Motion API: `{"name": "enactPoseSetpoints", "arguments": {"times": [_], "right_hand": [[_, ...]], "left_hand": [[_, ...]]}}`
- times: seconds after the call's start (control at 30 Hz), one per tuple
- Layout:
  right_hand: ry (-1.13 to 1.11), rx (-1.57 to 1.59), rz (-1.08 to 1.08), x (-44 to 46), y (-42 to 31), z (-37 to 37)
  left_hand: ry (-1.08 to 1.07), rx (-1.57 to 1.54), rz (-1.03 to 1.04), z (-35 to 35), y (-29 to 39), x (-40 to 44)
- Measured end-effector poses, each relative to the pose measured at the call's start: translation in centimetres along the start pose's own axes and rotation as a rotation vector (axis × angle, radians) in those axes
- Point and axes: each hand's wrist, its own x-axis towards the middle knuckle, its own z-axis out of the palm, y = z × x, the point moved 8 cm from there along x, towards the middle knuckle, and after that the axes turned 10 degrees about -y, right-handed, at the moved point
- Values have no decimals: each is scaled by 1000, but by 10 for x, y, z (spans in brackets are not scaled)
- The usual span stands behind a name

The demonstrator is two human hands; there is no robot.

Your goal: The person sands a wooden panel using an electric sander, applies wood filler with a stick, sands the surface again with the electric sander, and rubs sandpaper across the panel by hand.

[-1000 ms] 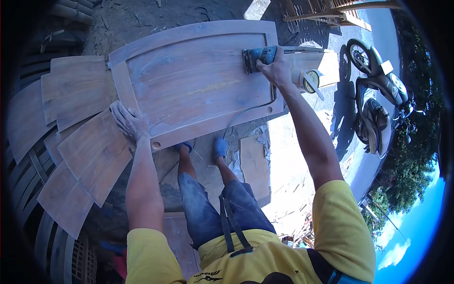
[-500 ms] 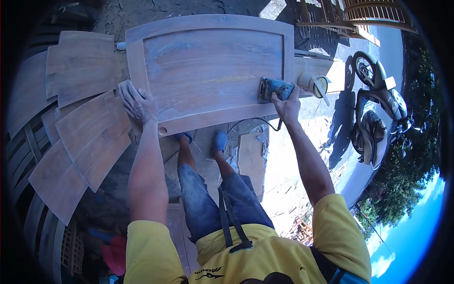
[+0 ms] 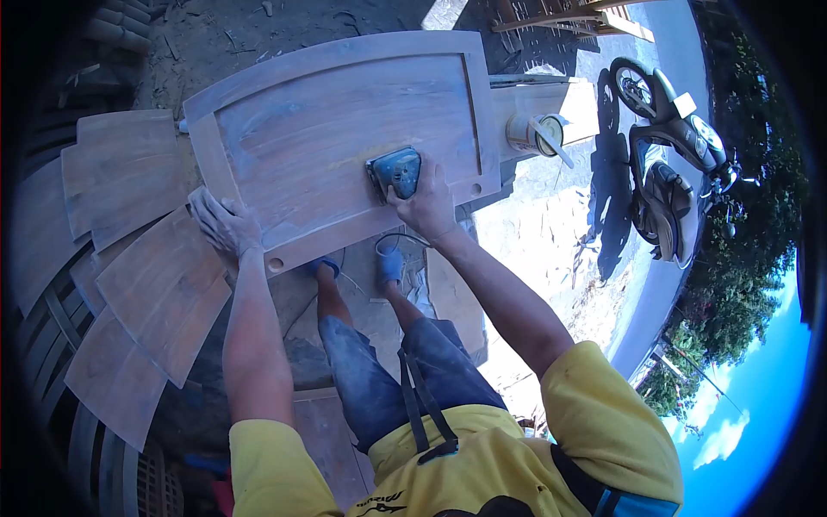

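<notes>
A framed wooden panel (image 3: pixel 301 185) with a curved top edge lies in front of me, whitish dust streaked over its face. My right hand (image 3: pixel 428 202) is wrapped around a blue electric sander (image 3: pixel 396 171), which rests on the panel near its lower middle. A pale yellowish streak (image 3: pixel 353 161) shows on the wood beside the sander. At the panel's lower left corner, my dust-covered left hand (image 3: pixel 226 224) grips the edge, its fingertips partly hidden. A dark cord (image 3: pixel 398 237) loops below the sander.
Several curved wooden boards (image 3: pixel 159 284) lie overlapped at the left. An open can (image 3: pixel 536 133) with a flat stick across it stands on a board to the right. Farther right a motorcycle (image 3: pixel 672 164) is parked. Wooden furniture (image 3: pixel 573 17) stands at the upper right.
The sander has moved left across the panel in my right hand. My left hand stays at the panel's left edge. The whole view has shifted and tilted somewhat.
</notes>
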Motion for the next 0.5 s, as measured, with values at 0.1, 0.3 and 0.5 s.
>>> {"name": "enactPoseSetpoints", "arguments": {"times": [0.1,0.3,0.5], "right_hand": [[101,-67,-33,8,50,-39],[105,-117,17,34,111,-87],[111,-83,51,60,99,-84]], "left_hand": [[4,-4,1,-3,4,0],[31,9,24,-2,3,0],[17,28,-16,0,1,-1]]}}
